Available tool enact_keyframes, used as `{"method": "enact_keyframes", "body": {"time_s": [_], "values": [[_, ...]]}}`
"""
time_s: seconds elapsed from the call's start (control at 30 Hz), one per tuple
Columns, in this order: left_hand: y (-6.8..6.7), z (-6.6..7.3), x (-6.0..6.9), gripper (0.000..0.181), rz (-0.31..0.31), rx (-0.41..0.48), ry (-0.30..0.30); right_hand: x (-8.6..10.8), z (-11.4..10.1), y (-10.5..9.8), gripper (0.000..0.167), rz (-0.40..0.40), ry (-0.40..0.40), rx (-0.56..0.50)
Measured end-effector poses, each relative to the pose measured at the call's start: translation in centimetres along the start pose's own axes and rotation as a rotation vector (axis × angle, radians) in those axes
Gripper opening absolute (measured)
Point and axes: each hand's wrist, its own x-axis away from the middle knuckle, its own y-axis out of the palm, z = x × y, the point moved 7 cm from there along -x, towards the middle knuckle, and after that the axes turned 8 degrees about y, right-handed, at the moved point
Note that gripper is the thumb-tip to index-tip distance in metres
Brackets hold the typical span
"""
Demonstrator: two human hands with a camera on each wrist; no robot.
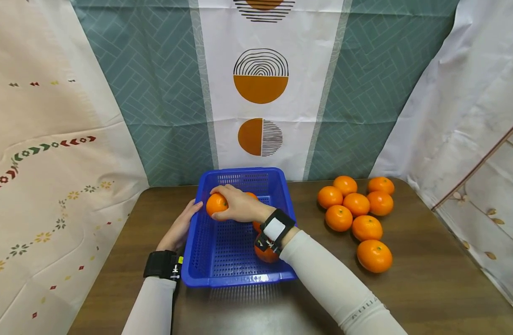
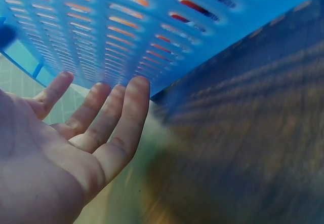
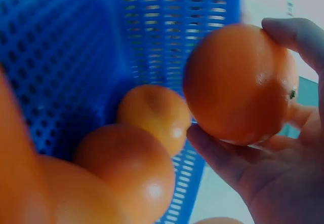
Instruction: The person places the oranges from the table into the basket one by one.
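An orange fruit with a small green stem end, a mandarin, is gripped between the thumb and fingers of my right hand. That hand is over the left part of a blue perforated plastic basket. Below it, more mandarins lie inside the basket, partly hidden by my right hand and wrist in the head view. My left hand is at the basket's left outer side, its fingers extended and fingertips by the slotted wall.
To the right on the brown wooden table sits a group of several loose mandarins. Behind the basket hangs a green and white patterned cloth. Pale cloths flank the table on both sides.
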Motion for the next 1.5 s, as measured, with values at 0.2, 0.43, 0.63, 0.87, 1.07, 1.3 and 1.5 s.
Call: {"method": "enact_keyframes", "body": {"time_s": [0.2, 0.43, 0.63, 0.87, 1.07, 1.3, 1.5], "values": [[-0.1, 0.2, 0.0, 0.058, -0.001, -0.028, -0.008, -0.5, 0.3, 1.0, 0.067, -0.01, -0.005, 0.049], [-0.3, 0.2, -0.1, 0.058, 0.004, -0.021, -0.017, -0.6, 1.0, 1.9, 0.068, -0.067, 0.012, 0.089], [-0.1, 0.3, 0.1, 0.057, -0.002, 0.0, -0.012, -0.5, 0.9, 2.9, 0.059, -0.134, 0.022, 0.159], [0.3, 0.2, 0.1, 0.056, -0.021, 0.038, -0.01, -0.3, 0.6, 3.3, 0.049, -0.132, -0.014, 0.243], [0.2, 0.2, 0.2, 0.054, 0.002, 0.032, -0.011, -0.4, 0.3, 3.0, 0.036, -0.061, -0.057, 0.263], [0.1, 0.0, 0.2, 0.055, 0.0, 0.022, -0.01, -0.3, 0.1, 2.9, 0.023, -0.027, -0.082, 0.298], [0.0, -0.1, 0.0, 0.058, -0.004, 0.023, -0.01, -0.3, 0.3, 2.9, 0.021, -0.04, -0.06, 0.296]]}}
